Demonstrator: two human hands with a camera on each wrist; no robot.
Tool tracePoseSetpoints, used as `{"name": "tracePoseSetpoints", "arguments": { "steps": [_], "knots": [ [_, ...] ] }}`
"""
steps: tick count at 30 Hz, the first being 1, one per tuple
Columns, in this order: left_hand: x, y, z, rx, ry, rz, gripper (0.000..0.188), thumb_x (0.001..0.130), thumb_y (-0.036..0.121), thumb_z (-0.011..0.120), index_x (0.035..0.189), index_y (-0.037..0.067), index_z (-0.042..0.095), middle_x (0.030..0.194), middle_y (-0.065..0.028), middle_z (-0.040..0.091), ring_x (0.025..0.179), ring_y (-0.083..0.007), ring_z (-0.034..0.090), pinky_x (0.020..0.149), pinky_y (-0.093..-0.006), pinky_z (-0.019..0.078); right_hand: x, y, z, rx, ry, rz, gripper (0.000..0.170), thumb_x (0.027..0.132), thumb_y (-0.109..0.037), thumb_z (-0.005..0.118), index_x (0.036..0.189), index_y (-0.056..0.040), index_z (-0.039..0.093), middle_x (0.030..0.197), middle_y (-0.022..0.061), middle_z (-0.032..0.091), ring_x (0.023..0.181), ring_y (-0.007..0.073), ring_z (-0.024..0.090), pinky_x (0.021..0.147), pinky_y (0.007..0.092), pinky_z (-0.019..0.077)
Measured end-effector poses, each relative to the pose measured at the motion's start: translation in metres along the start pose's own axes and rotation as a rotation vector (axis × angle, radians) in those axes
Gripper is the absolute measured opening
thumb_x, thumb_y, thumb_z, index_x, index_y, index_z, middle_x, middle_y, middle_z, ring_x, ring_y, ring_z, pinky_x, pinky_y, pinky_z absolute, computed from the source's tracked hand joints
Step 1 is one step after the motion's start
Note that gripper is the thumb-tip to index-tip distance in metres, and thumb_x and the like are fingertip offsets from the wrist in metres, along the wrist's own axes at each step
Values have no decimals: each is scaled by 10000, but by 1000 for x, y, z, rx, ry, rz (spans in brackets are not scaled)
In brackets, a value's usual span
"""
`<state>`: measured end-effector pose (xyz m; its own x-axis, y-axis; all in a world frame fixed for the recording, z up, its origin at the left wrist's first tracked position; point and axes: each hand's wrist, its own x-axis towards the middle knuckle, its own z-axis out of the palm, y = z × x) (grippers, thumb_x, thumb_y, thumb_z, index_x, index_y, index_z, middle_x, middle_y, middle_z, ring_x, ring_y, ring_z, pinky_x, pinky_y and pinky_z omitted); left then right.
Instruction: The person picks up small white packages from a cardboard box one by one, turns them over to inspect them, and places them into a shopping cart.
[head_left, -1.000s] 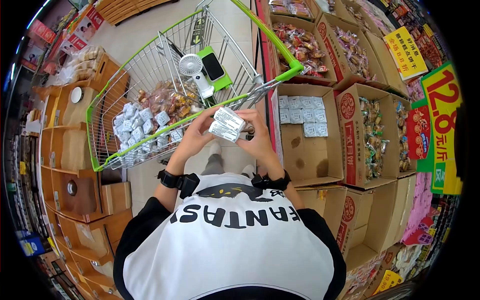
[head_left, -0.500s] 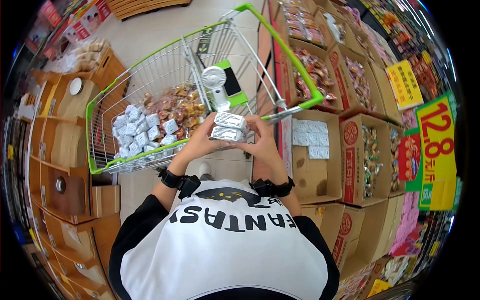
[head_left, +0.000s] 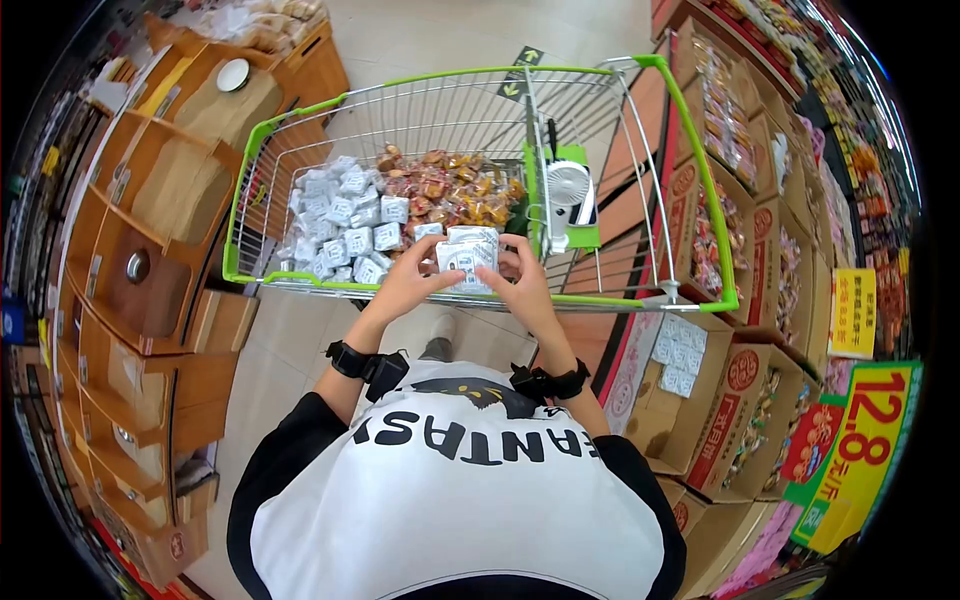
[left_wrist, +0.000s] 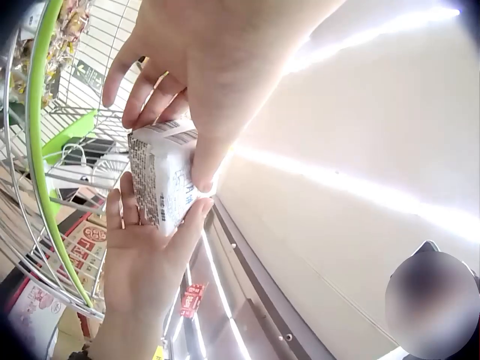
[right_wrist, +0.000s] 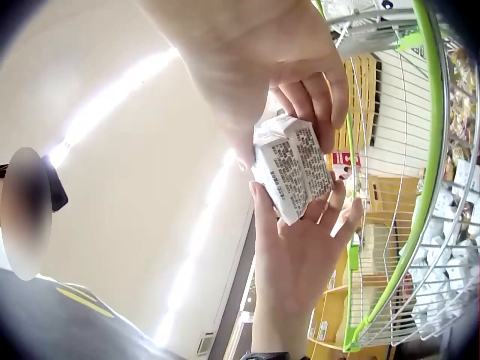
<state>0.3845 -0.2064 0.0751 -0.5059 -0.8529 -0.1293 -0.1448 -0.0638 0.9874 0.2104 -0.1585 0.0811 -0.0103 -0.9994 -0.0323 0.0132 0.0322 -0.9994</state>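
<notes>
1. Your left hand (head_left: 412, 275) gripped the left side of two white packets (head_left: 468, 250), with the thumb lying on the face turned toward you and the fingers around the other side.
2. Your right hand (head_left: 523, 285) gripped the same packets from the right side, also with its thumb on the near face.
3. The packets were between your two hands, pressed against each other; in the right wrist view, small dark print covered two of their panels.
4. In the head view they appeared over the near green rail of the shopping cart (head_left: 238, 222); I cannot tell whether any finger touched this rail.
5. Inside the cart, to the left of your hands, lay a heap of wrapped white pieces (head_left: 345, 213), and just beside it were brown pastries (head_left: 450, 190) in clear wrapping.
6. To the right of your hands, a white fan (head_left: 568, 184) lay by a green panel (head_left: 582, 237) of the cart.
7. Farther to the right, a cardboard box (head_left: 655, 425) contained more white packets in rows (head_left: 680, 353), and a price sign (head_left: 850, 450) showed 12.8.
8. Well apart on the left stood a wooden shelf (head_left: 170, 265) with several compartments.
</notes>
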Motion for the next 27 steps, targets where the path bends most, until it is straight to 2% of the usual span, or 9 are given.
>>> {"name": "tracePoseSetpoints", "arguments": {
  "steps": [1,3,6,8,10,17,20,25,27],
  "knots": [
    [0,-4,-7,-67,34,5,431,681,166,646,1013,-1,428,910,-58,512,759,-92,494,633,-217,412,6,-1,7,39,-4,97,412,722,-110,604,1044,-16,364,839,95,567,752,110,528,651,221,407],
    [0,-10,-21,-165,61,1,288,726,116,600,940,6,440,855,-39,538,713,-60,492,589,-187,395,19,12,18,63,-35,123,397,740,-117,587,1049,-19,358,829,101,570,762,111,527,665,219,403],
    [-3,-24,-40,-187,135,-20,279,728,117,599,931,3,445,819,-29,543,703,-51,489,580,-178,386,39,35,35,6,-67,145,375,769,-142,560,1058,-18,356,853,122,566,795,118,525,693,224,401],
    [-4,-32,-51,-186,171,-18,260,728,110,600,910,-3,451,800,-29,547,706,-49,492,583,-173,384,52,45,48,30,-83,63,453,735,-205,601,1059,6,366,806,110,565,700,122,532,611,227,421],
    [-7,-29,-61,-134,249,-81,213,742,134,588,853,-8,473,744,-18,536,662,-41,467,554,-175,367,63,45,59,37,-126,104,457,733,-217,603,1057,16,383,851,120,549,716,124,533,618,231,422],
    [-16,-46,-93,6,392,-257,248,788,242,522,759,-4,508,634,16,476,566,-44,392,484,-199,318,97,58,98,-62,-230,185,468,708,-245,625,1038,16,420,902,122,502,655,133,539,551,235,441],
    [-19,-71,-110,-58,443,-282,272,793,267,502,767,-3,520,631,12,477,561,-53,407,491,-203,336,107,64,118,13,-262,254,483,712,-255,619,1052,11,402,908,129,496,669,143,537,548,246,449],
    [-24,-71,-133,-129,547,-368,273,792,264,489,817,-3,539,667,-5,501,584,-76,462,542,-213,390,127,75,145,-29,-357,275,473,717,-227,610,1066,-1,384,951,143,495,741,162,535,575,258,459],
    [-21,-69,-146,-176,578,-338,277,793,267,486,818,-3,540,691,-11,510,602,-80,471,548,-212,395,140,72,156,5,-372,202,462,722,-212,605,1069,-6,381,981,148,485,749,163,533,588,259,457]
  ]
}}
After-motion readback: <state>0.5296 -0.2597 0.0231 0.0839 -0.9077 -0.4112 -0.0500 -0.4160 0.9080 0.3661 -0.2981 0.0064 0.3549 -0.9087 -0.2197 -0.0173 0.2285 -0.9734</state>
